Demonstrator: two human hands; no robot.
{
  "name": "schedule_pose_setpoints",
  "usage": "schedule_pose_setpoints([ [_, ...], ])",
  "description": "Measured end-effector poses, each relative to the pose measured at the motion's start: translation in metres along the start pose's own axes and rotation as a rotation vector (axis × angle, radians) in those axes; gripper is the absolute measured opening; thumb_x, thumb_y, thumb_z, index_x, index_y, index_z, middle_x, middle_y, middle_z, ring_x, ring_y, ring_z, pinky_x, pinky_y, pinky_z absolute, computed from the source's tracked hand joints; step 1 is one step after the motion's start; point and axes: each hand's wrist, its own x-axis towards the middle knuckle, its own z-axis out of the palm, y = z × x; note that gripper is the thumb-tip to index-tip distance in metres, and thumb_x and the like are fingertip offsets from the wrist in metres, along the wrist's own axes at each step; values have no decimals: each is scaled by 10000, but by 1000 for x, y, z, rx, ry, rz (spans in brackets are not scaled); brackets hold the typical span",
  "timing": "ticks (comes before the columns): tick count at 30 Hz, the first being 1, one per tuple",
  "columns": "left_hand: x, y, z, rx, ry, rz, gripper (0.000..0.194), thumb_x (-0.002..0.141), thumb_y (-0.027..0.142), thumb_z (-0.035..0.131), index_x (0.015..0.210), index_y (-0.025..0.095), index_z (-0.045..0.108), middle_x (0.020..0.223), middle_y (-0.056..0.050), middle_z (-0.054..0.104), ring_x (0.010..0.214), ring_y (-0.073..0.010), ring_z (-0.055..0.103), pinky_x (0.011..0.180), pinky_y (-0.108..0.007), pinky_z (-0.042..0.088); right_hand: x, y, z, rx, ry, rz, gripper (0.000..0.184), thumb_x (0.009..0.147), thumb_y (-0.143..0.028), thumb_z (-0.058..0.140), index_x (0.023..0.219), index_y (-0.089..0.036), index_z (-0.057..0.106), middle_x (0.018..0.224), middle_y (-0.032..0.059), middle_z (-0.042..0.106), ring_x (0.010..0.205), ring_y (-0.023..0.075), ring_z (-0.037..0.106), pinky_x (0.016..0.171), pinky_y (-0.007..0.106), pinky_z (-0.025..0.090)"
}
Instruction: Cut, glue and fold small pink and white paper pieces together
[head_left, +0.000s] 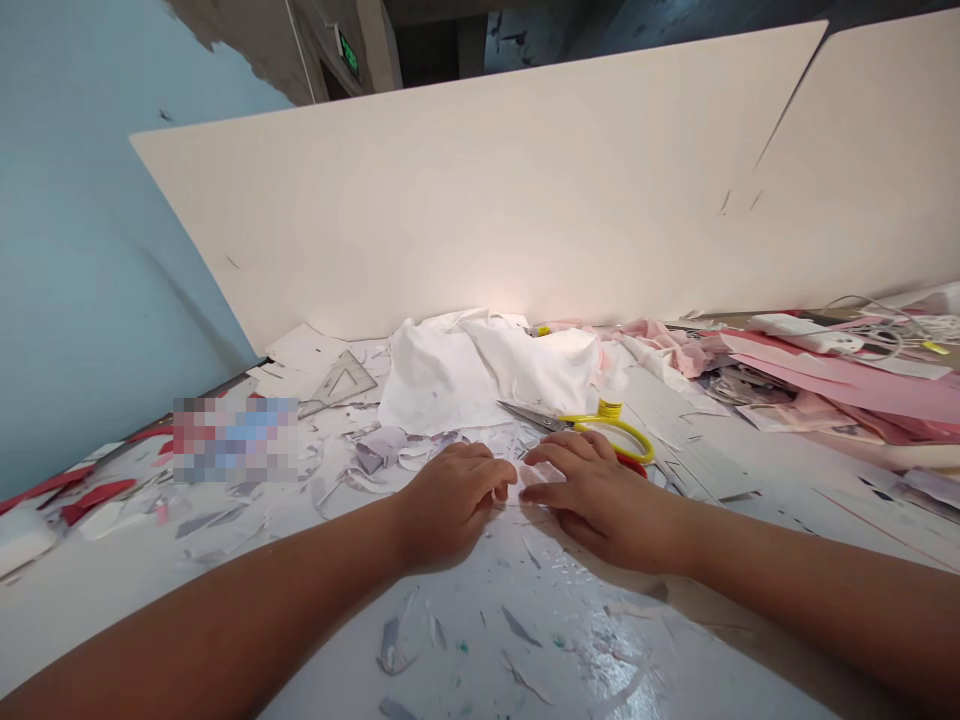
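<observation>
My left hand (450, 505) is closed, its thumb and fingertips pinched together at the near edge of a small pale pinkish-white piece (536, 473). Opposite it, my right hand (607, 500) curves its thumb and fingers around the same piece from the right. Most of the piece is hidden by the fingers, and I cannot tell whether it is paper or cloth. Just beyond my right hand lie scissors (630, 432) with yellow handles, blades pointing left. A small bottle with a yellow label (610, 407) stands behind them.
Crumpled white cloth (450, 375) lies in front of the pale upright board (510, 200). A clear set square (341, 383) is to its left. Offcuts litter the white tabletop (480, 640). Pink sheets (847, 375) and a white power strip (806, 332) are at the right.
</observation>
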Motion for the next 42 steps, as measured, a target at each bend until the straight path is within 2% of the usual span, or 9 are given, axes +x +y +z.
schedule_pose_setpoints([
  [8, 0, 1, 0, 22, -34, 12, 190, 751, 61, 386, 839, 186, 500, 751, 17, 613, 747, -138, 511, 755, -292, 336, -1, 0, 2, 5, -31, 11, 379, 771, -173, 460, 1107, -297, 586, 1192, 84, 482, 1105, 281, 363, 890, 502, 264],
  [13, 0, 0, 0, 49, 26, 3, 250, 697, 15, 375, 840, 181, 496, 774, 11, 608, 777, -142, 504, 767, -291, 336, -1, -4, 0, 1, -11, 24, 385, 755, -177, 475, 1099, -315, 578, 1210, 84, 459, 1095, 287, 367, 867, 499, 271],
  [19, 1, 0, 1, 44, -25, 0, 210, 732, 40, 365, 817, 185, 491, 768, 16, 607, 773, -142, 513, 768, -295, 342, -2, -5, 0, 9, 9, 24, 386, 742, -166, 476, 1083, -314, 581, 1203, 83, 458, 1102, 285, 364, 863, 486, 271],
  [24, 2, 1, 0, 32, 24, -56, 280, 703, 18, 377, 876, 198, 503, 831, 18, 613, 816, -145, 515, 795, -305, 344, -2, -4, 1, 54, -9, 74, 364, 753, -174, 473, 1064, -328, 585, 1148, 74, 483, 1046, 269, 406, 851, 467, 291],
  [32, 3, -3, 3, -44, 9, -127, 321, 701, 10, 347, 909, 210, 490, 868, 27, 634, 824, -144, 531, 812, -332, 367, 0, 0, 2, 63, 25, 151, 303, 779, -200, 444, 1023, -309, 587, 1150, 77, 473, 1075, 280, 393, 858, 496, 283],
  [37, 4, -12, 2, -31, 122, -226, 274, 713, 35, 341, 875, 208, 480, 866, 10, 619, 848, -155, 537, 832, -344, 376, -2, 0, 3, 67, 11, 148, 261, 783, -214, 449, 981, -296, 598, 1133, 75, 481, 1048, 272, 404, 852, 486, 298],
  [42, 6, -16, 3, 21, 50, -218, 273, 716, 26, 333, 869, 204, 473, 830, 18, 604, 813, -145, 536, 834, -347, 372, -1, 0, 3, 87, 45, 176, 314, 791, -217, 443, 1068, -296, 565, 1163, 93, 465, 1093, 279, 383, 877, 507, 277],
])
